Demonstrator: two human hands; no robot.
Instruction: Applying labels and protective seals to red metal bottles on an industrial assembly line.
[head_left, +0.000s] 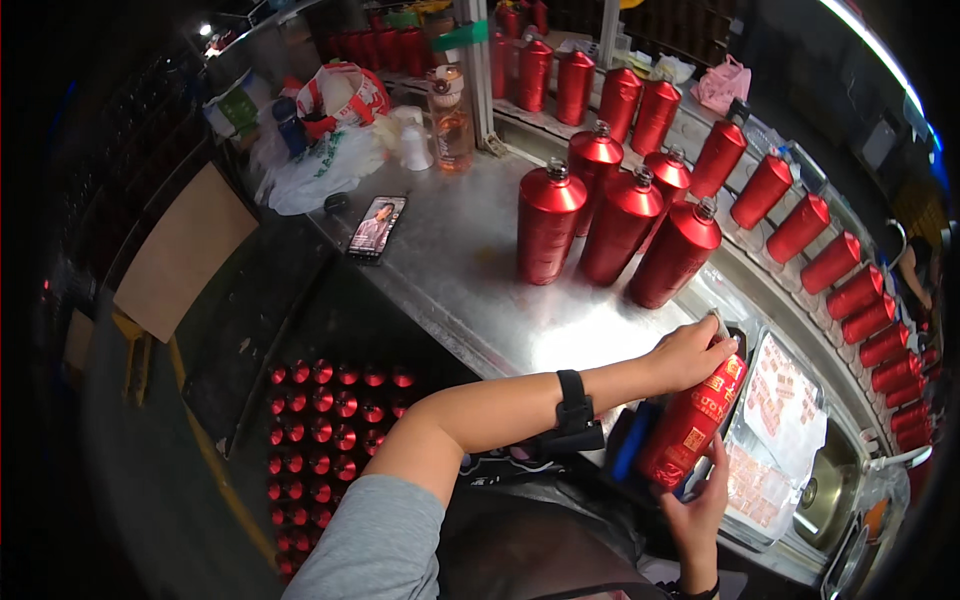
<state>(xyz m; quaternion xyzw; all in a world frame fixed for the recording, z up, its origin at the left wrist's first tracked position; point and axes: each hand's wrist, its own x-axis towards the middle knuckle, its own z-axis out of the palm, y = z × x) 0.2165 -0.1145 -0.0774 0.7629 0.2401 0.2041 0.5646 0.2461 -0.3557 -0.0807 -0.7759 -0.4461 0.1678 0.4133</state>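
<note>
the left hand [688, 358] is gripping the bottle [697, 420] at its upper end, fingers wrapping over the shoulder. the right hand [700, 508] is cupping the lower end, thumb near the base and fingers against the side; how firmly it is pressing, i cannot tell. the bottle is leaning between the two hands, off the table [430, 275], its neck end pointing up and to the right.

as for progress, this bottle is already showing gold print [708, 392] on the side facing up, so its decorating is looking well advanced; whether the far side is matching, i cannot tell. sheets [785, 392] with small red patterns are lying just right of it, and i am judging them to be the source of the print.

five bottles [552, 225] are standing upright in a group on the table, showing no clear print on their visible sides, so they are probably waiting their turn. a row of bottles [800, 228] is running along the far ledge, too small for me to judge as done or undone. many floor bottles [345, 403] are showing only their tops at the lower left, so their stage is staying unclear.
</note>
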